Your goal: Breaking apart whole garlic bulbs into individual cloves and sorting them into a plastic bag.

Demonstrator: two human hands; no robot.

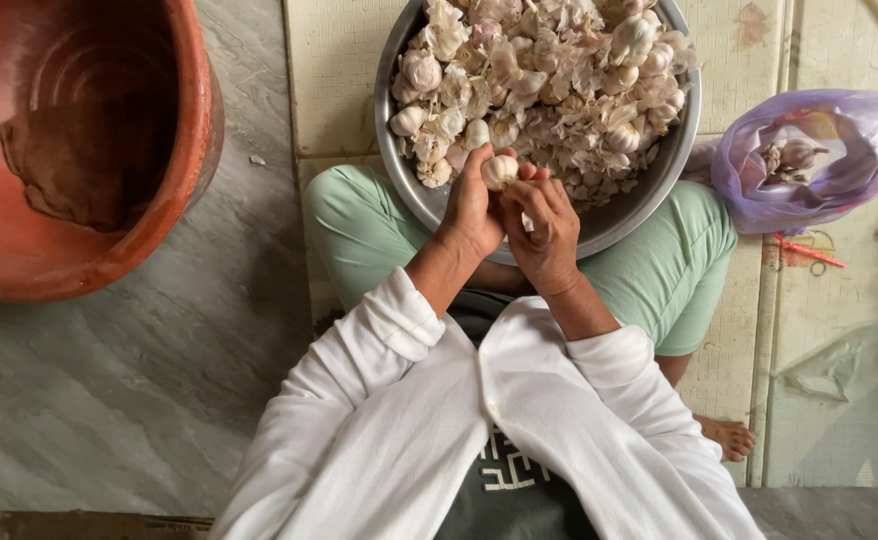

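- Two hands were in view, both the person's own, meeting over the near rim of the bowl.
- Left hand [474,210] was closed round one garlic bulb [500,171], bulb sticking out above the fingertips.
- Right hand [546,228] was curled in just beside the left, its fingers [537,192] touching the same bulb from the right (grip on anything smaller: cannot tell).
- One metal bowl [677,150], round and grey, sat beyond both hands, resting on the lap; the held bulb was just above its near edge.
- Bowl contents: a heap of garlic bulbs and papery skins [544,85], white with a pink tinge (too mixed to count; a dozen or more whole bulbs showed).
- One plastic bag [829,135], translucent purple, crumpled, lay on the floor well to the right of the right hand, with a few brownish bits inside.
- One red strip [807,252] lay just under the bag.
- One clay pot [184,150], red-brown, large and round, stood well to the left of the left hand.
- One dark chest print on the shirt (partly hidden), nearer than both hands.
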